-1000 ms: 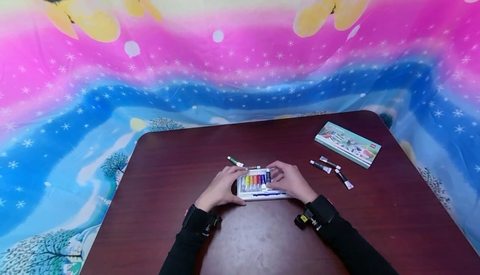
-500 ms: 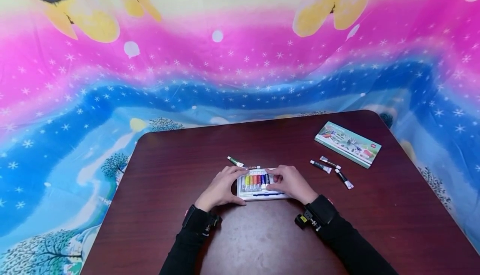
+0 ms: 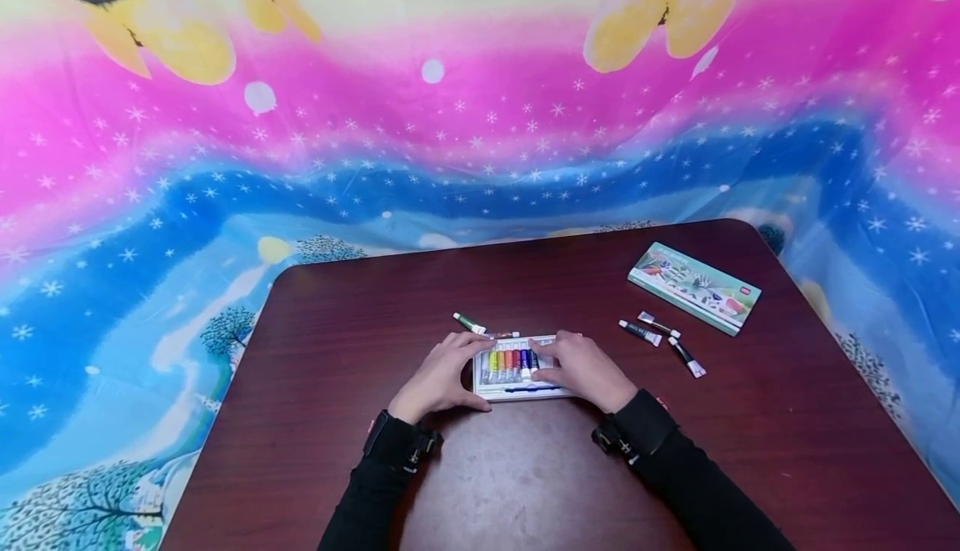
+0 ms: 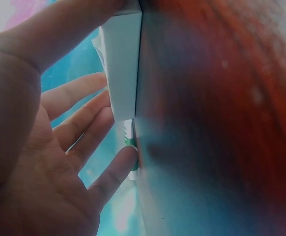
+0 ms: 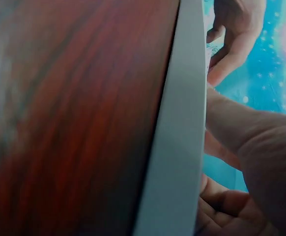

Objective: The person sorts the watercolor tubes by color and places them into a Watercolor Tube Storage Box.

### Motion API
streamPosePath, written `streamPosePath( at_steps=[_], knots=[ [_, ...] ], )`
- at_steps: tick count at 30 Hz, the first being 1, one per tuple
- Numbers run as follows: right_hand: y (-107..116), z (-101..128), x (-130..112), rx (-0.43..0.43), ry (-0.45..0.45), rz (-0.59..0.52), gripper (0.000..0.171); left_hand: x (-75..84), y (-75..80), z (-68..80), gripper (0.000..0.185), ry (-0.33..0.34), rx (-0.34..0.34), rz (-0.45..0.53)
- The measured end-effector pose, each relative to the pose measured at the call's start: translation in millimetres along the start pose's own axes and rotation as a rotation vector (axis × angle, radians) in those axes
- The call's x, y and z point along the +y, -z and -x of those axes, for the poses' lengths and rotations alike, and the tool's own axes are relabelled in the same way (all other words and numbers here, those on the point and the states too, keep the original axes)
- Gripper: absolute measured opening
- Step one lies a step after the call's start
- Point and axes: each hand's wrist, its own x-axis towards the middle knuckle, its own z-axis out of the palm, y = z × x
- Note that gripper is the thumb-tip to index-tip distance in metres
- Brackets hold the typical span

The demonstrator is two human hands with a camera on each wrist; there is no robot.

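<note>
Your left hand [image 3: 441, 374] lies low, fingers spread and gently bent, thumb reaching inward. Your right hand [image 3: 583, 368] mirrors it, fingers relaxed, slightly curved. Both forearms angle inward, wrists down.

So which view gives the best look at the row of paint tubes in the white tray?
The head view: the paint tubes show as a full coloured row in the white tray, between both hands. The left wrist view shows only the tray's end wall and a loose green tube; the right wrist view only its side wall.
</note>
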Motion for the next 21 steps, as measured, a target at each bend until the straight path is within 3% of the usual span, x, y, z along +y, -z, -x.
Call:
streamPosePath(
  at_steps=[14,21],
  knots=[
    [3,0,7,-0.015,-0.001,-0.062,0.062,1.5,3.1,-0.1,0.097,0.013,-0.007,0.009],
    [12,2,12,0.047,0.14,-0.063,0.075,-0.1,2.1,0.1,0.099,0.008,-0.009,0.01]
  ],
)
